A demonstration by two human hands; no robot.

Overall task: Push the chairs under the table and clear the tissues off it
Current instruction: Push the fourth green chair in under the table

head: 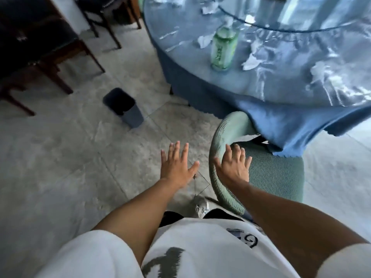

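Note:
A pale green upholstered chair stands at the round table, its seat partly under the hanging blue cloth. My right hand lies flat on the chair's curved backrest with the fingers spread. My left hand hovers open over the floor just left of the chair, touching nothing. Several crumpled white tissues lie on the clear plastic table cover, one near the front edge, another left of the bottle, a third further back.
A green plastic bottle stands near the table's left edge. A glass turntable sits on the table. A dark grey waste bin stands on the tiled floor at left. Dark wooden chairs stand at far left.

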